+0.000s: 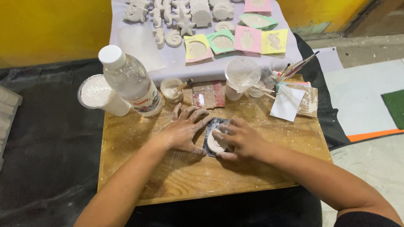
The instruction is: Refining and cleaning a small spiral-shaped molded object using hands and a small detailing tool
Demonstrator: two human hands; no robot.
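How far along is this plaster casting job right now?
Done: many white cast shapes lie on the cloth. In hand: the right hand presses a round white cast on dark sandpaper, steadied by the left hand. Left: casts in the coloured moulds.

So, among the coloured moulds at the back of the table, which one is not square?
The green leaf-shaped mould in the back row, right of the shell casts. The other moulds are square, in pink, yellow and green; this one is pointed at both ends.

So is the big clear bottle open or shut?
Shut: the clear bottle stands on the wooden board with its white cap on top.
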